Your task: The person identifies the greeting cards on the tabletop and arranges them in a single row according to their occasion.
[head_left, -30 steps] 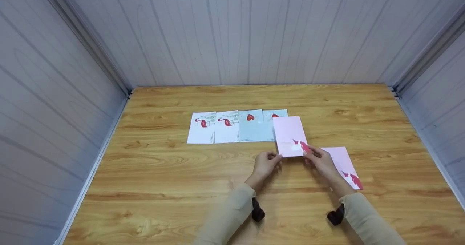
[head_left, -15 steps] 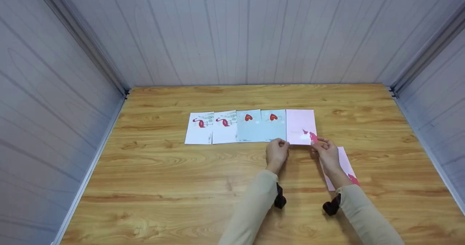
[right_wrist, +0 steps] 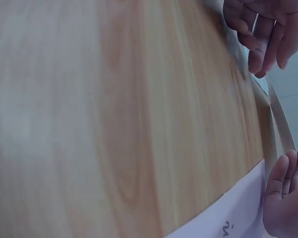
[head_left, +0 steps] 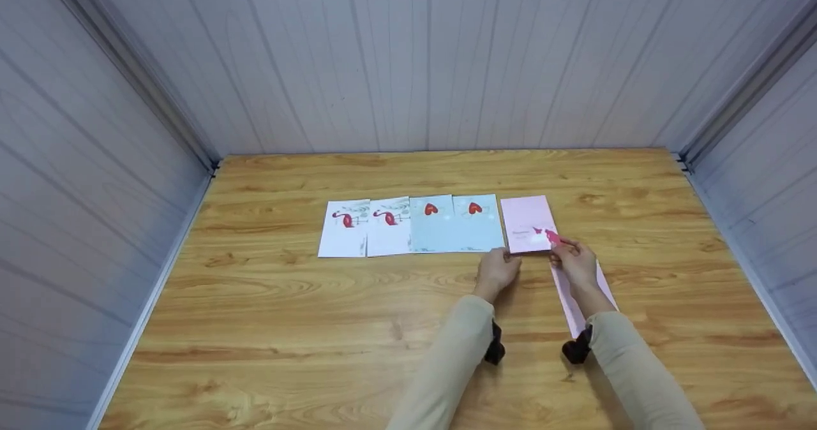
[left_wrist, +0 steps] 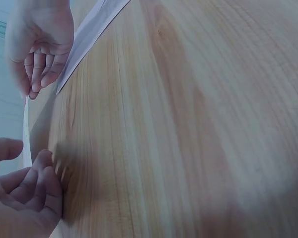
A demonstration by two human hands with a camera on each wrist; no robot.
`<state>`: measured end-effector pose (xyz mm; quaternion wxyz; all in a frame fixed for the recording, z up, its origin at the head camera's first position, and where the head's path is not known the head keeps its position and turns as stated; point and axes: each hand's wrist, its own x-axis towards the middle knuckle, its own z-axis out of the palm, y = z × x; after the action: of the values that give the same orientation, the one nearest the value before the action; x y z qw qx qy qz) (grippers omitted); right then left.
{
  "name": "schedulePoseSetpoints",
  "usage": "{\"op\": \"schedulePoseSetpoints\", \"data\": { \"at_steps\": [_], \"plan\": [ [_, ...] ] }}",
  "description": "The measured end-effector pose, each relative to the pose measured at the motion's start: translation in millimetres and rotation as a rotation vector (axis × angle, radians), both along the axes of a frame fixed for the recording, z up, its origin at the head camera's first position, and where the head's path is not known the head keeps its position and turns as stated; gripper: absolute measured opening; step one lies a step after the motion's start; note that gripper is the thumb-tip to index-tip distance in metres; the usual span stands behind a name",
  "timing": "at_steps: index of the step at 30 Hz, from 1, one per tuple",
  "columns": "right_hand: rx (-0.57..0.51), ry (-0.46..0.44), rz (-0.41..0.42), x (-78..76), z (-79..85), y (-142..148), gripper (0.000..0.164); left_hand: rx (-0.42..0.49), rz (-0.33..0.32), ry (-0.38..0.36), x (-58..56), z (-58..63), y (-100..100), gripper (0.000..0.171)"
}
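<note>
A pink card (head_left: 526, 216) with a deeper pink unicorn shape lies at the right end of the row in the head view, a narrow strip of wood between it and the blue cards. My right hand (head_left: 577, 267) pinches its lower right corner between thumb and fingers. My left hand (head_left: 500, 272) is at its lower left corner. In the left wrist view the left hand's thumb (left_wrist: 7, 148) stands apart from the fingers, with the card's edge just beyond. Under my right hand and forearm lies a second pink card (head_left: 565, 293), partly hidden.
Left of the pink card, two light blue cards with red hearts (head_left: 431, 232) and two white cards with red flamingos (head_left: 341, 238) form a row on the wood-grain table (head_left: 287, 341). Pale panels (head_left: 351, 66) wall the table at the back and both sides.
The pink card has moved from overlapping the right blue card to a spot beside it, turned slightly. Both hands went along with it; the left thumb and fingers have parted from its corner.
</note>
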<state>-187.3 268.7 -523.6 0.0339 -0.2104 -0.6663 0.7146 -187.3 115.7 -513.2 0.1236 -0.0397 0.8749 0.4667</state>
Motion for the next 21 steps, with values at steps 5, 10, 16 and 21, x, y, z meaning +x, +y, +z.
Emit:
{"op": "schedulePoseSetpoints", "data": {
  "at_steps": [5, 10, 16, 21],
  "plan": [
    [0.056, -0.053, 0.028, -7.1, 0.5, -0.2, 0.037, 0.016, -0.050, -0.006, -1.0, 0.7, 1.5, 0.033],
    [0.090, -0.075, 0.065, -11.8, 0.4, 0.5, 0.037, 0.028, -0.054, -0.034, -2.1, 2.2, 1.6, 0.040],
    [0.113, -0.084, 0.103, -12.5, 0.1, 1.5, 0.038, 0.024, -0.044, -0.060, -3.2, 2.7, 1.3, 0.041],
    [0.131, -0.101, 0.111, -12.0, 0.5, 2.1, 0.037, 0.033, -0.042, -0.065, -2.8, 1.7, 1.9, 0.042]
  ]
}}
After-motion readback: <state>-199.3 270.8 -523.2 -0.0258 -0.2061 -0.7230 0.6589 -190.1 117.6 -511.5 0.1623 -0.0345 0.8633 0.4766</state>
